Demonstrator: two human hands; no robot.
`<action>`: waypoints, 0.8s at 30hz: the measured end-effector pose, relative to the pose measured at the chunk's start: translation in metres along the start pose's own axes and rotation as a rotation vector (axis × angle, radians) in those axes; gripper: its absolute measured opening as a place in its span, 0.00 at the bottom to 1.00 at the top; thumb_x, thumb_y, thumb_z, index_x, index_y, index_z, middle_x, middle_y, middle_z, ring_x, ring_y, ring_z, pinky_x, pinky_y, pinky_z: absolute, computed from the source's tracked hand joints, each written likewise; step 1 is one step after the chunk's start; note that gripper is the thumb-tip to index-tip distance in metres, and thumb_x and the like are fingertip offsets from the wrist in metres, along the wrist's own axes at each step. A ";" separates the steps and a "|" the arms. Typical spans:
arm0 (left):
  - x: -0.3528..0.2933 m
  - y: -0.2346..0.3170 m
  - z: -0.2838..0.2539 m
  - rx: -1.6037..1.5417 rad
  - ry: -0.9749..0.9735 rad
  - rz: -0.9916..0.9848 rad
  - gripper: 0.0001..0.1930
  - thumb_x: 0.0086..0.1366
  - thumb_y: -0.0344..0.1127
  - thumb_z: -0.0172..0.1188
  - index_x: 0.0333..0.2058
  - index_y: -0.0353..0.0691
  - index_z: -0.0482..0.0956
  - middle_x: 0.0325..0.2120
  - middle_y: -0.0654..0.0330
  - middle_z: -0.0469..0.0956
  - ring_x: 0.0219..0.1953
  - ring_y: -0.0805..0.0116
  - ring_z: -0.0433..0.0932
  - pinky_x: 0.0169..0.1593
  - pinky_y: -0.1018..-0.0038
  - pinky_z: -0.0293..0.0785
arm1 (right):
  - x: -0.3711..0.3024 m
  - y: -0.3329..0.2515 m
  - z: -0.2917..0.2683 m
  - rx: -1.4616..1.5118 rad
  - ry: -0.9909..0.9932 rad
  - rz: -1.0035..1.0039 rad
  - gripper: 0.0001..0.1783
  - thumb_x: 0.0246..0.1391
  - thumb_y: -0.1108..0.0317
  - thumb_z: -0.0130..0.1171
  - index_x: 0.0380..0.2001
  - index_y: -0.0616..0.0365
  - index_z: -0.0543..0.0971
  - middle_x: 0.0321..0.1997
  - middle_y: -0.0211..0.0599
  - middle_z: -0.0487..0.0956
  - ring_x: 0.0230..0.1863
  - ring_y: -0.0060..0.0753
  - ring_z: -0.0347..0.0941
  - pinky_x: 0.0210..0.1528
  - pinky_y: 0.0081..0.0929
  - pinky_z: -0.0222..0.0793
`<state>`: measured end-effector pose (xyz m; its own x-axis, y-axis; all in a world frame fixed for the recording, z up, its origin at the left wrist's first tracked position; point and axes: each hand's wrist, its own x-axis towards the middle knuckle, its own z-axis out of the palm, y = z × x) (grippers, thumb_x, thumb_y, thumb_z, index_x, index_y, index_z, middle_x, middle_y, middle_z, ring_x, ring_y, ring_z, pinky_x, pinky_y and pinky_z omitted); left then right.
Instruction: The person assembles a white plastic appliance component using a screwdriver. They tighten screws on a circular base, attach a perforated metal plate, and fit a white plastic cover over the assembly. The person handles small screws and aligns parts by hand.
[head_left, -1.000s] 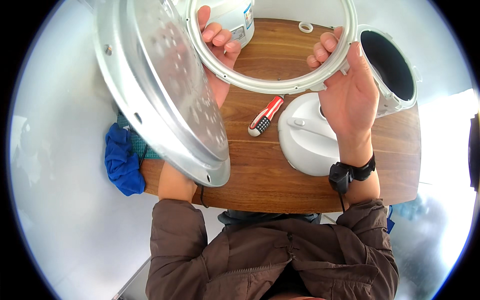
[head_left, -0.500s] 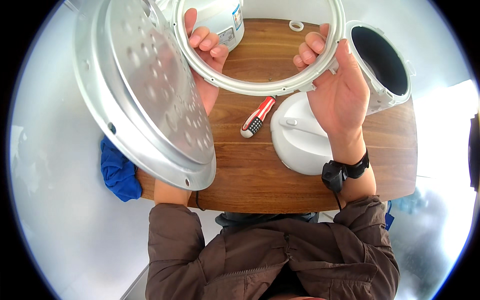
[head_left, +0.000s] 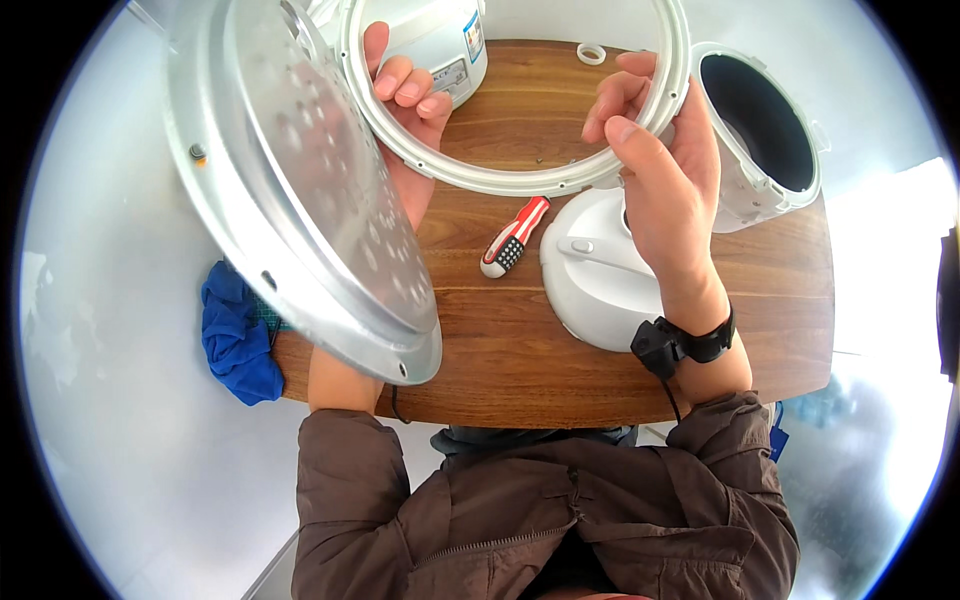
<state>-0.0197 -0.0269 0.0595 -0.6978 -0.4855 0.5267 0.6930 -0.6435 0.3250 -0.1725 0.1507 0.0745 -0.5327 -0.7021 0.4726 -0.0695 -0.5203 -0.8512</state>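
Observation:
I hold up a pale plastic ring with both hands. My left hand grips its left side, fingers showing through the opening. My right hand closes around the right side, thumb in front and fingers curled inside the ring. A large silver metal disc, dimpled and with small holes in its rim, hangs tilted before my left forearm and overlaps the ring's left edge. What holds the disc up is hidden. Below the ring, a red and white screwdriver and a round white lid lie on the table.
The wooden table also carries a white appliance body at the back and a white, dark-lined housing at the right. A small white ring lies far back. Blue cloth sits at the left edge.
My right hand has shifted its grip, the thumb coming down across the ring's front and the fingers curling further. The metal disc has moved slightly right and turned a little.

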 end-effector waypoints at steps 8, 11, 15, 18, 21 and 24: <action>-0.001 0.006 -0.011 0.097 -0.072 -0.012 0.32 0.70 0.44 0.58 0.67 0.36 0.62 0.38 0.63 0.71 0.44 0.69 0.70 0.53 0.70 0.70 | 0.000 -0.004 0.002 -0.040 0.012 0.052 0.21 0.61 0.69 0.58 0.56 0.64 0.69 0.38 0.31 0.76 0.37 0.20 0.74 0.44 0.22 0.68; 0.000 0.004 -0.007 0.118 -0.084 -0.022 0.30 0.72 0.42 0.56 0.67 0.35 0.62 0.37 0.63 0.69 0.43 0.69 0.69 0.52 0.71 0.70 | 0.001 -0.001 0.002 -0.050 0.087 0.028 0.20 0.63 0.69 0.57 0.55 0.64 0.70 0.37 0.31 0.77 0.36 0.19 0.74 0.43 0.21 0.68; -0.004 0.007 -0.009 0.118 -0.142 -0.093 0.21 0.77 0.43 0.44 0.61 0.39 0.70 0.51 0.54 0.79 0.52 0.59 0.79 0.57 0.61 0.77 | 0.002 0.001 -0.003 -0.057 0.103 0.020 0.17 0.65 0.70 0.53 0.54 0.65 0.70 0.36 0.32 0.77 0.35 0.19 0.74 0.42 0.21 0.68; -0.006 0.003 -0.005 0.122 -0.091 -0.047 0.21 0.78 0.44 0.43 0.62 0.39 0.70 0.55 0.52 0.78 0.54 0.58 0.79 0.57 0.60 0.77 | 0.003 0.002 -0.002 -0.008 0.091 0.008 0.17 0.66 0.70 0.50 0.55 0.65 0.69 0.35 0.33 0.78 0.34 0.20 0.75 0.42 0.22 0.69; -0.010 0.000 0.006 0.329 0.260 0.039 0.22 0.78 0.46 0.43 0.60 0.36 0.69 0.55 0.54 0.77 0.53 0.59 0.79 0.57 0.61 0.77 | 0.001 -0.007 0.003 -0.066 0.061 0.060 0.17 0.66 0.72 0.49 0.56 0.65 0.67 0.36 0.34 0.78 0.35 0.21 0.75 0.42 0.23 0.70; -0.007 -0.006 0.010 0.444 0.381 0.109 0.22 0.78 0.46 0.44 0.60 0.35 0.68 0.54 0.54 0.77 0.52 0.61 0.79 0.56 0.62 0.77 | -0.001 -0.006 0.010 -0.088 0.075 0.049 0.17 0.67 0.73 0.48 0.56 0.65 0.66 0.36 0.34 0.78 0.34 0.22 0.75 0.41 0.22 0.70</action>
<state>-0.0171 -0.0133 0.0621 -0.5773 -0.7659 0.2830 0.7165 -0.3089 0.6255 -0.1631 0.1499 0.0817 -0.5984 -0.6854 0.4148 -0.1145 -0.4393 -0.8910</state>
